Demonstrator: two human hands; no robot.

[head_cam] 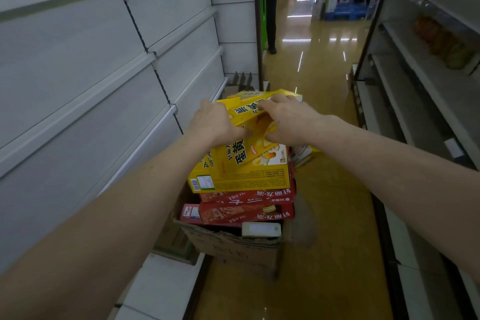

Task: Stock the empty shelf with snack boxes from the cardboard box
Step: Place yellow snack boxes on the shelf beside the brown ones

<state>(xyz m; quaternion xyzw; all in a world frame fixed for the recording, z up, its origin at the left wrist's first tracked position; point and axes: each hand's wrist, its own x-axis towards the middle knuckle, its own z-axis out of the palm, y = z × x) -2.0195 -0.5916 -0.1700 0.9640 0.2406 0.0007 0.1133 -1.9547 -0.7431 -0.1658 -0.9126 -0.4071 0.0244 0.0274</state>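
Between the left hand [215, 122] and the right hand [288, 119] sits a yellow snack box [244, 114], tilted. Each hand is curled over one of its ends, with the thumbs pressed against its near face.

Directly below the hands lies a second yellow box [244, 176]. It rests flat on two red boxes [246, 212], and the whole pile rises out of the open cardboard box [233, 244] on the floor, under the wrists. Off to the left of the left forearm, the white shelf [104, 101] runs in tiers.

The step in hand looks like the pick-up: the top box is gripped but not yet clear of the pile. The next move, as I judge it, calls for lifting it free without dragging the box below. It then needs swinging out past the left hand and setting squarely on one tier, printed face outward.
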